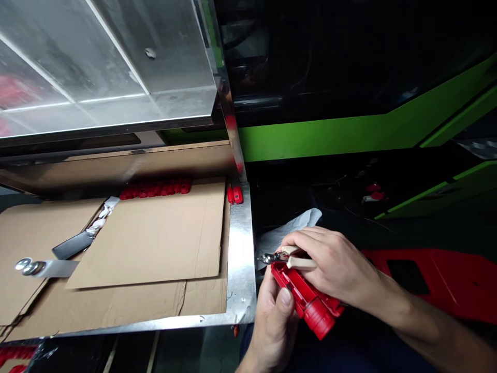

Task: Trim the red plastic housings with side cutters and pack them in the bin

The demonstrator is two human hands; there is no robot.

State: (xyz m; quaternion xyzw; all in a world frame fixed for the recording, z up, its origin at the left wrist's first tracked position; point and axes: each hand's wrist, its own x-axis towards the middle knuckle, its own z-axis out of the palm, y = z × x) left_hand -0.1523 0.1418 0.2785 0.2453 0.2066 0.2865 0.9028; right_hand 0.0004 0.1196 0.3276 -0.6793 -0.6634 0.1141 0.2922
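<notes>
My left hand (274, 316) is wrapped around a red plastic housing (301, 298), a hollow part with a ribbed round end pointing down and to the right. In my right hand (337, 261) is a pair of cutting pliers (301, 261) with cream-coloured handles. Its metal jaws lie over the upper end of the housing, close to my left fingers. From this angle I cannot tell whether the jaws touch the plastic. Behind my right hand hangs a pale, thin sheet (289, 228), partly hidden.
On my left stands a metal table (243, 259) covered with cardboard (163, 243). Small red parts (155, 189) line its back edge, with more red pieces (235, 195) at the corner. A dark flat tool (73, 244) lies at left. A green-and-black machine (310, 134) rises behind.
</notes>
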